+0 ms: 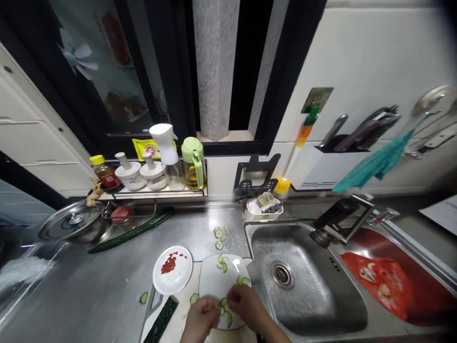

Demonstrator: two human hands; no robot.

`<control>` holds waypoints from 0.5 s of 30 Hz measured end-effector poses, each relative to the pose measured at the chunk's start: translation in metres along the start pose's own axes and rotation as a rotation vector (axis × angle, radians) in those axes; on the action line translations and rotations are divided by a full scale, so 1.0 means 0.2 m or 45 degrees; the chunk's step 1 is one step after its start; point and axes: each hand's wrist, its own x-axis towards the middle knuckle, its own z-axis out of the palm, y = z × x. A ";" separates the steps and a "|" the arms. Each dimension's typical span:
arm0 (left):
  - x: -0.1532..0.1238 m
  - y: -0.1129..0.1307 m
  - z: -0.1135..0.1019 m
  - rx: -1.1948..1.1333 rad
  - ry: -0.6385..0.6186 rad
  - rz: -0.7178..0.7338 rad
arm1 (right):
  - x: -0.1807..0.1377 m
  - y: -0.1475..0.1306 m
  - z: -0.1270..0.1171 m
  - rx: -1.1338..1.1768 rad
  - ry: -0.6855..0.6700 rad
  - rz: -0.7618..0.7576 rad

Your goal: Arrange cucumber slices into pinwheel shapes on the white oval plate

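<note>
A steel worktop (107,295) fills the lower frame, its sink (303,281) lower right. At bottom centre a square white plate (217,286) carries cucumber slices (223,263). Left hand (200,320) and right hand (246,305) meet there, fingertips pinching thin, wet, likely slippery slices by their edges.

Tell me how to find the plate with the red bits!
Start at the sink and look left across the counter. Two white plates sit side by side; the square plate holds cucumber. The round plate, further left, alone has chopped red bits.
</note>
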 end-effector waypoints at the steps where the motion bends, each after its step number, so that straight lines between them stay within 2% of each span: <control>1: 0.01 -0.02 0.00 0.075 0.010 0.043 | 0.00 0.01 0.01 -0.043 0.005 0.002; 5: 0.03 -0.09 -0.01 0.373 0.116 0.106 | 0.01 0.02 0.02 -0.259 0.051 -0.013; 8: 0.02 -0.08 0.01 0.592 0.198 0.130 | 0.00 0.01 0.02 -0.387 0.066 -0.029; 12: -0.01 -0.04 0.03 0.884 0.210 0.193 | -0.01 -0.01 0.01 -0.579 0.052 -0.045; 15: -0.01 -0.02 0.04 0.972 0.187 0.195 | -0.01 -0.01 0.02 -0.634 0.027 -0.051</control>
